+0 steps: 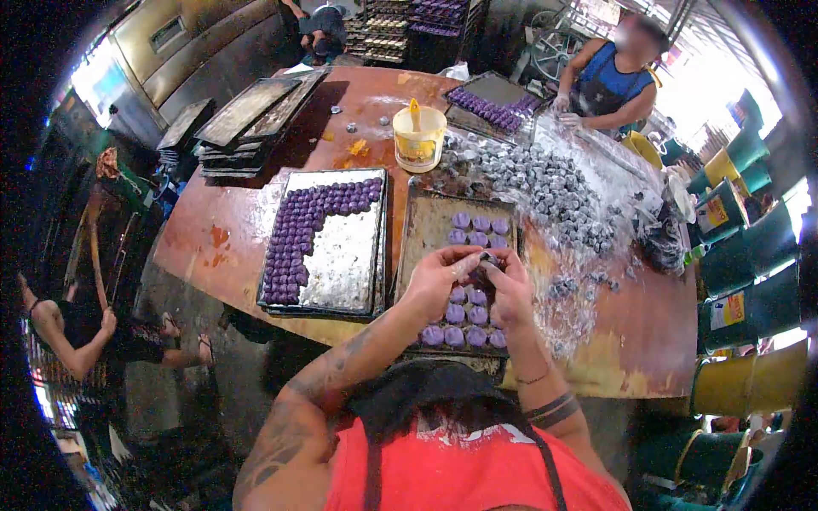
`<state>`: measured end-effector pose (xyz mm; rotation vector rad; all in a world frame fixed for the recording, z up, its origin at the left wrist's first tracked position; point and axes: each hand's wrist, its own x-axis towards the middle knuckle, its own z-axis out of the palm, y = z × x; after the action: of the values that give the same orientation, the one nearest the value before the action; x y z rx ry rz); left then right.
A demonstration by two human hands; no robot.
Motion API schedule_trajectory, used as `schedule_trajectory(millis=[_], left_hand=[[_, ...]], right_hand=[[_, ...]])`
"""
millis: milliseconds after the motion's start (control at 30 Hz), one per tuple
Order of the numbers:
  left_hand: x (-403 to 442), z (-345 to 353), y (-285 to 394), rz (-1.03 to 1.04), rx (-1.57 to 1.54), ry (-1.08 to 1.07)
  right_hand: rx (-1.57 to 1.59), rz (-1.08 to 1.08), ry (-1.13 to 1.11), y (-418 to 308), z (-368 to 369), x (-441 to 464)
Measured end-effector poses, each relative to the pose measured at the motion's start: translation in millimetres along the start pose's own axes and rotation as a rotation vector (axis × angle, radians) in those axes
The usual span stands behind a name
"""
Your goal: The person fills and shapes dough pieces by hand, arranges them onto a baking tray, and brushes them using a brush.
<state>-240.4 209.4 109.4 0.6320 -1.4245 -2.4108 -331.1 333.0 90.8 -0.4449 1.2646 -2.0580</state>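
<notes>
My left hand point(440, 279) and my right hand point(509, 289) meet over a baking tray point(419, 223). Their fingertips pinch a small dark dough piece point(487, 259), mostly covered by the fingers. Beneath them, rows of light purple dough balls point(455, 314) sit on the tray, some hidden by my hands. To the right lies a heap of floured dark dough pieces point(545, 183) on the table. Left of my hands, another baking tray point(345, 264) holds rows of glossy dark purple dough balls point(288, 247) along its left and far sides.
A yellow-and-white bucket point(419, 140) with a brush handle stands beyond the trays. Stacked trays point(247, 123) rest at the far left. Across the table, a co-worker point(612, 81) has both hands near the flour, beside a partly filled tray point(498, 98). Another person point(72, 341) holds a long handle at left.
</notes>
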Motion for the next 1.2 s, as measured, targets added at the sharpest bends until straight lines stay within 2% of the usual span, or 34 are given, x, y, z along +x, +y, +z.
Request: schedule_trajectory(millis=[33,67,100,133,167,200,233,267,300,400,467,500,567,633,667,733,800,833,867,933,967,1033,1100,1133,1167,1200], left_hand=[[3.8,-3.1,2.3,0.032,0.03,0.007],[4.9,-6.1,3.3,0.065,0.063,0.012],[2.0,-6.5,6.0,0.161,0.257,0.068],[-0.4,-5.0,2.3,0.271,0.309,0.099],[-4.9,-0.2,-5.8,0.381,0.355,0.134],[-7.5,3.5,-11.6,0.487,0.4,0.171],[-7.3,4.7,-12.6,0.433,0.271,0.185],[1.1,-6.6,-17.7,0.351,0.253,0.096],[15.9,-27.7,-25.6,0.268,0.235,0.007],[15.7,-50.4,-9.1,0.17,0.227,-0.091],[12.1,-48.8,-4.4,-0.003,-0.102,0.027],[3.3,-42.3,3.8,-0.03,-0.052,-0.028],[-1.6,-35.9,-0.2,-0.134,-0.249,-0.177],[-4.8,-34.1,-7.0,-0.195,-0.428,-0.243],[-4.5,-37.1,-12.8,-0.22,-0.401,-0.223],[-7.5,-45.0,-21.1,-0.274,-0.351,-0.172],[-14.4,-52.9,-9.7,-0.24,-0.279,0.015],[-17.3,-56.4,-5.1,-0.23,-0.239,0.107],[-16.5,-61.8,-12.2,-0.085,-0.16,0.235],[-25.9,-61.4,-6.6,0.033,0.385,0.345],[-28.2,-67.0,-15.3,0.052,0.521,0.326],[-33.9,-84.3,-41.0,0.085,0.8,0.278],[-40.3,-102.3,-52.6,0.048,0.929,0.406],[-45.1,-112.3,-55.7,0.027,0.993,0.467],[-50.1,-127.0,-56.4,0.061,0.77,0.454],[-34.6,-176.1,-103.3,0.237,0.687,0.466]], right_hand=[[-0.076,-0.119,0.028,1.5,10.2,-2.1],[-0.129,-0.123,0.063,-1.6,16.2,-3.1],[-0.182,-0.134,0.095,-4.4,21.2,-1.0],[-0.238,-0.145,0.124,-6.3,24.0,2.8],[-0.553,-0.266,0.193,-5.8,17.8,7.0],[-0.736,-0.389,0.179,-9.0,22.0,7.0],[-0.918,-0.51,0.161,-14.2,29.5,4.9],[-1.097,-0.63,0.141,-15.5,34.0,3.0],[-1.063,-0.648,0.057,-12.6,34.1,1.8],[-1.198,-0.63,-0.068,-17.7,34.3,-0.8],[-1.207,-0.623,-0.172,-19.1,34.7,4.5],[-1.199,-0.627,-0.242,-21.1,40.4,8.4],[-1.058,-0.622,-0.419,-13.9,34.4,22.3],[-1.058,-0.635,-0.432,-0.4,22.3,32.0],[-1.057,-0.644,-0.447,5.3,18.8,36.1],[-0.97,-0.569,-0.243,25.0,26.5,28.1],[-0.953,-0.474,-0.105,47.5,35.2,20.8],[-0.894,-0.31,-0.091,57.7,39.0,15.8],[-0.742,-0.221,-0.084,64.3,41.0,13.3],[-0.443,-0.051,-0.068,65.9,49.3,11.3],[-0.617,-0.041,-0.039,70.8,46.3,11.8],[-0.766,0.024,-0.116,95.7,30.3,22.7],[-0.984,0.103,-0.117,127.5,19.7,31.0],[-1.199,0.0,-0.159,134.9,19.6,30.6],[-1.411,-0.107,-0.203,142.6,19.6,28.8],[-1.62,-0.227,-0.25,147.5,23.1,28.1]])
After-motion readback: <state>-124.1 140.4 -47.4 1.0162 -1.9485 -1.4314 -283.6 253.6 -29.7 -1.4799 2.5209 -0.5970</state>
